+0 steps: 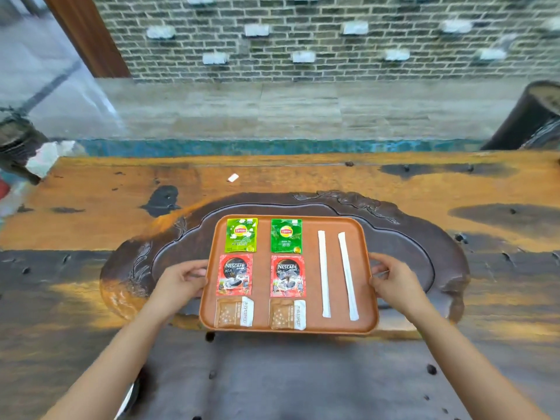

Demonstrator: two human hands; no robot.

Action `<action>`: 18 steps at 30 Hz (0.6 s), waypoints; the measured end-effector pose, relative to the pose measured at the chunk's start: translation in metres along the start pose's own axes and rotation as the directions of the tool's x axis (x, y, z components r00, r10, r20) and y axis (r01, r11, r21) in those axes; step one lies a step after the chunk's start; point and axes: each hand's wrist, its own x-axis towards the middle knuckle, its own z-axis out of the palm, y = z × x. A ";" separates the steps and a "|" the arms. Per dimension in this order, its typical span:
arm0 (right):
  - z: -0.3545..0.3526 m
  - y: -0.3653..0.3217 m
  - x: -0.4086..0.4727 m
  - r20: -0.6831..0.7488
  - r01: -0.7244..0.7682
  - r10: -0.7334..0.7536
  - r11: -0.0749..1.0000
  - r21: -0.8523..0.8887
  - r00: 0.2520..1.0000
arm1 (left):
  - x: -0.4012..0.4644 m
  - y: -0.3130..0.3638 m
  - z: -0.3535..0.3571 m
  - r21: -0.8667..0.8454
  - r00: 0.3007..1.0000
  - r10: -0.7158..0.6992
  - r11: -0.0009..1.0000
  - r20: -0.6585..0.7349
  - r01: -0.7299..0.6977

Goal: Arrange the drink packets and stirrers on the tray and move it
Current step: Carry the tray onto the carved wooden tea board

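An orange-brown tray [312,304] sits over a dark carved tea board [424,247]. On it lie two green Lipton packets [241,235] [286,236] at the back, two red Nescafe packets [235,274] [288,276] in the middle, and two brown sugar packets [234,312] [288,314] at the front. Two white wrapped stirrers [323,273] [348,274] lie side by side on the tray's right part. My left hand [183,280] grips the tray's left rim. On the right rim, my right hand [394,278] has closed.
The orange and dark wooden table [106,189] stretches wide on both sides. A small white scrap [233,177] lies behind the tea board. A dark round stump [530,116] stands at the far right, and a brick wall rises behind a stone ledge.
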 end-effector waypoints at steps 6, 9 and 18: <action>0.015 -0.018 0.062 -0.020 0.000 0.001 1.000 0.009 1.000 | 0.067 0.008 0.000 -0.040 1.000 -0.029 0.999 0.004 0.029; 0.028 -0.013 0.081 -0.036 -0.028 0.028 1.000 -0.002 0.999 | 0.092 0.004 0.009 -0.037 0.999 -0.047 0.998 0.009 0.047; 0.051 0.009 0.104 -0.060 -0.080 0.075 0.993 -0.083 0.995 | 0.121 -0.021 0.030 0.020 0.997 -0.070 0.997 0.016 0.069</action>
